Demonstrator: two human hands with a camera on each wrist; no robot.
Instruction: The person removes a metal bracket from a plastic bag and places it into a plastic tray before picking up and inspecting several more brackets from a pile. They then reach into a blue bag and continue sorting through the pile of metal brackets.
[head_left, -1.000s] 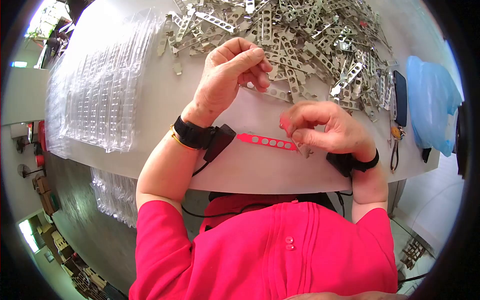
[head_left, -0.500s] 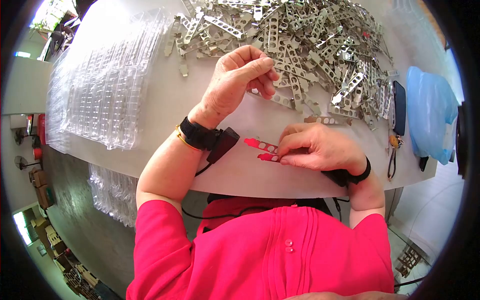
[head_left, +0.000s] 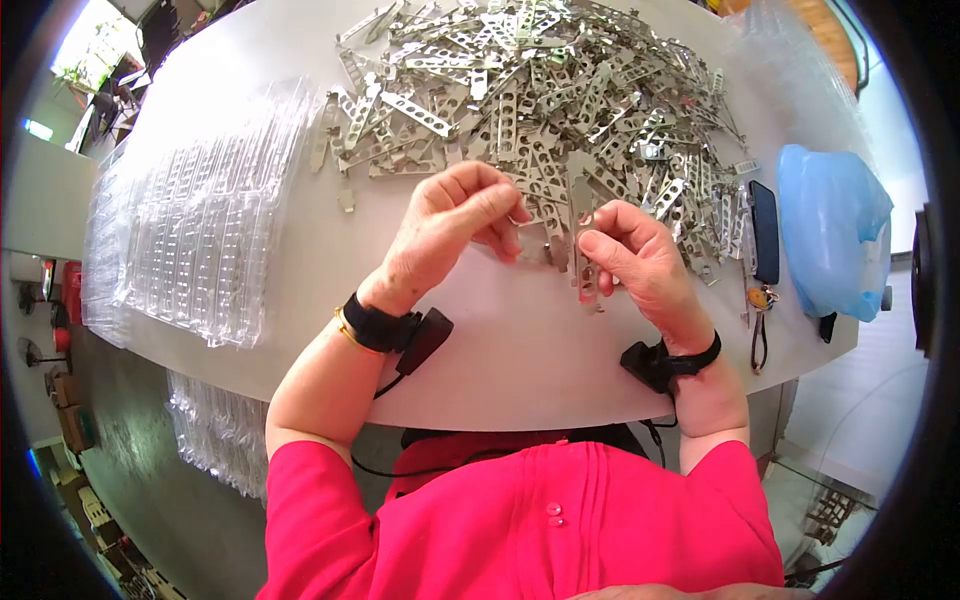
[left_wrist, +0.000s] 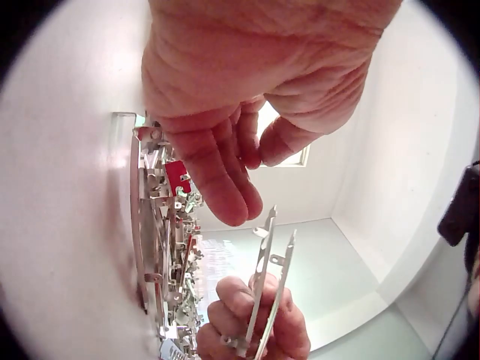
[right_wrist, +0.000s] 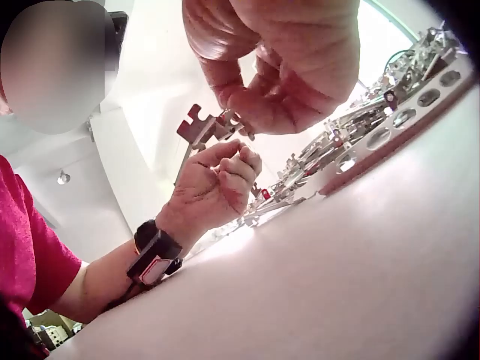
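Observation:
Two slim, perforated metal brackets (head_left: pixel 583 225) stand nearly upright in my right hand (head_left: pixel 645 260), pinched between thumb and fingers. In the left wrist view these brackets (left_wrist: pixel 261 277) run side by side with a narrow gap, small tabs sticking out near their tips. My left hand (head_left: pixel 450 220) hovers to the left of them with fingers loosely curled, and nothing shows between its fingertips. Behind both hands spreads a large heap of similar metal brackets (head_left: pixel 510 120). One perforated bracket (right_wrist: pixel 405 116) lies on the table close to the right hand in the right wrist view.
Stacked clear plastic trays (head_left: pixel 200 220) cover the table's left side, with more plastic packs (head_left: pixel 215 430) below the edge. On the right lie a dark phone (head_left: pixel 764 232), keys on a strap (head_left: pixel 760 300) and a blue plastic bag (head_left: pixel 835 235). Cables (head_left: pixel 650 428) hang by the front edge.
The right hand brought two brackets together low over the table, then raised them and turned them from lying sideways to upright. The left hand keeps its loose curl, slightly lower in the head view.

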